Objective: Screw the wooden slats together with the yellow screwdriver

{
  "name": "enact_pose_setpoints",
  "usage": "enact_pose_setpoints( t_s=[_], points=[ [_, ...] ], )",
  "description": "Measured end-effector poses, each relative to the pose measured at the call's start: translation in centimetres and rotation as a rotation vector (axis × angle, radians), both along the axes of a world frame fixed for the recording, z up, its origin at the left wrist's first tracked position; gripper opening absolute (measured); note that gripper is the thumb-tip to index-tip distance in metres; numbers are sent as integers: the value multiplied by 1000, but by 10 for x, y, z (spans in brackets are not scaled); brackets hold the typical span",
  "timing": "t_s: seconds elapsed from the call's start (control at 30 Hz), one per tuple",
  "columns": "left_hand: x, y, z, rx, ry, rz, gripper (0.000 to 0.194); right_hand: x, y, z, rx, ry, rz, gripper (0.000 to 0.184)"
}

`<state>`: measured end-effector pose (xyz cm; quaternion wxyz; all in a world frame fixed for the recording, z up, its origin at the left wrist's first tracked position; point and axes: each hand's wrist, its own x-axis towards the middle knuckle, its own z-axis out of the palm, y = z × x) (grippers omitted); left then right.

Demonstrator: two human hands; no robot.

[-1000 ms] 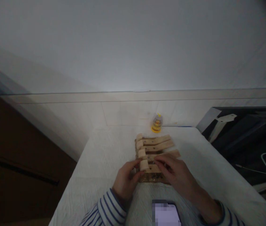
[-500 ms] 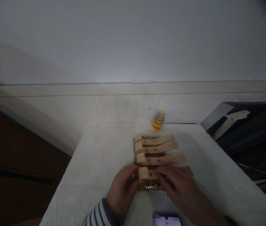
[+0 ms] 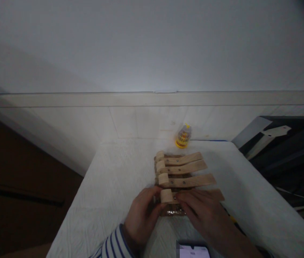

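Observation:
Several flat wooden pieces lie in a row on a brown, taped-looking base (image 3: 173,212), each with a rounded block at its left end. The nearest wooden piece (image 3: 167,196) is between my hands. My left hand (image 3: 144,213) is closed around its block end, thumb in front and fingers behind. My right hand (image 3: 204,209) pinches at the strip just right of the block, by a small dark screw (image 3: 174,197). Its fingers cover the middle of the strip; the strip's right end shows beyond them. Behind it is another wooden piece (image 3: 197,180) with two screws.
A small clear bottle with a yellow base (image 3: 182,137) stands at the table's back edge by the wall. A phone (image 3: 194,251) lies at the front. Part of a thin yellow-and-black object (image 3: 233,219) shows beside my right forearm. A white cover (image 3: 109,179) drapes the table.
The whole view has shifted slightly. Both hands keep their hold on the nearest wooden piece, and more of the yellow-and-black object shows beside my right forearm.

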<state>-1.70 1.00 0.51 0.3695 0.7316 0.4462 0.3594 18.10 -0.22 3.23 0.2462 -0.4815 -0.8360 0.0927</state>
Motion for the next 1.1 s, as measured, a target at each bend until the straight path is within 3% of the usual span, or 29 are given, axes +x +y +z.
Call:
enact_pose_setpoints(
  t_s=[1.1],
  points=[
    [1,0,1,23,-10,7,28,-4,2,2,44,-110,74,24]
  ],
)
